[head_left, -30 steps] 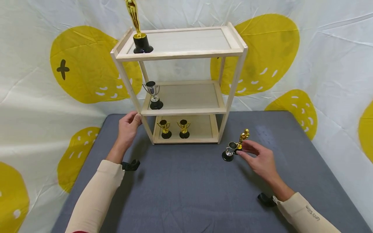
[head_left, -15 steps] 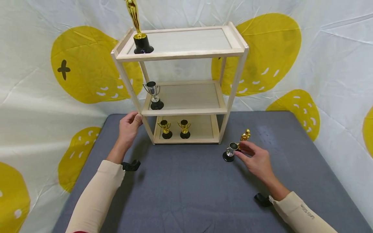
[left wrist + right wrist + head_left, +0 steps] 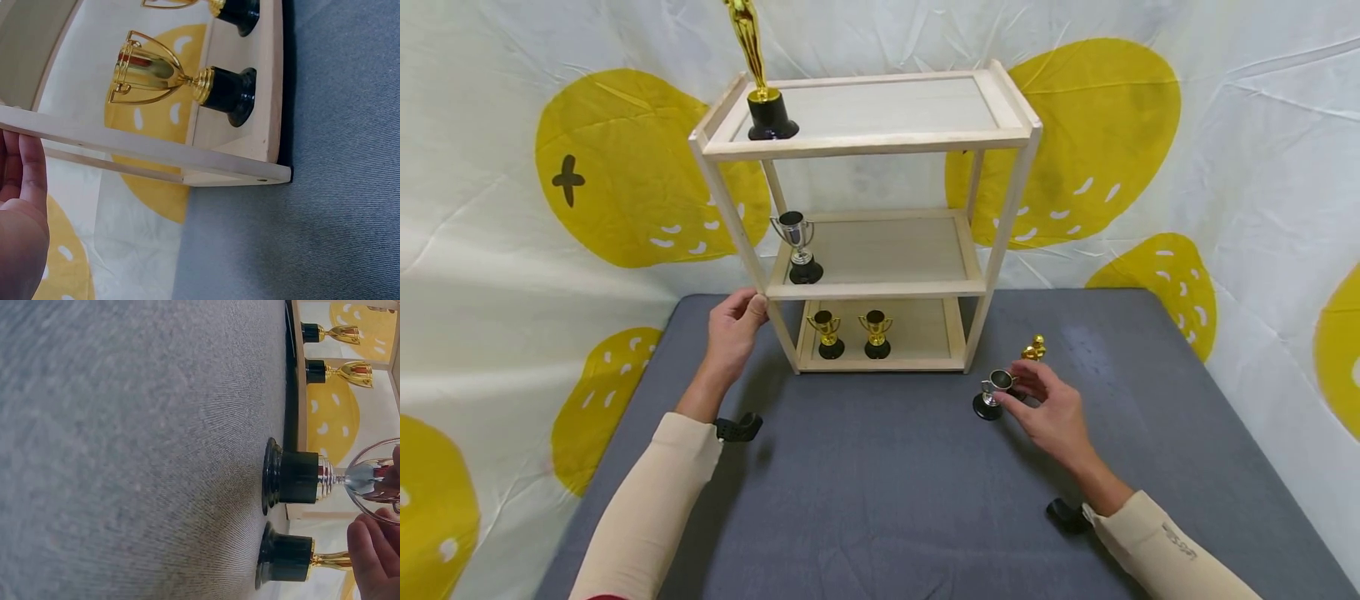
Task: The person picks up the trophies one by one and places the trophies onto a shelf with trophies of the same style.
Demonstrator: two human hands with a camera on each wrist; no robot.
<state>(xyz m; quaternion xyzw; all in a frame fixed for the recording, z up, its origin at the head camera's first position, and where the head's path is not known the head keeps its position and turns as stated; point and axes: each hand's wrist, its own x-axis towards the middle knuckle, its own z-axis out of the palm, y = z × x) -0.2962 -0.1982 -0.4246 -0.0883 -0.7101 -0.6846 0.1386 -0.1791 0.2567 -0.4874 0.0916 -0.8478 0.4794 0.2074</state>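
My left hand holds the left front post of a pale wooden shelf, thumb in front, at about middle-board height. In the left wrist view, its fingers lie against the post. At the right, my right hand has thumb and fingers about the bowl of a small silver trophy cup. That cup stands upright on the grey cloth, its black base showing in the right wrist view. Just behind it stands a gold figurine trophy, partly hidden by the right hand.
A tall gold statuette stands at the top board's left. A silver two-handled cup is on the middle board's left. Two small gold cups stand on the bottom board. A patterned curtain hangs behind the grey table.
The right hand has moved left, from beside the gold figurine trophy onto the small silver cup. The left hand keeps its hold on the shelf post.
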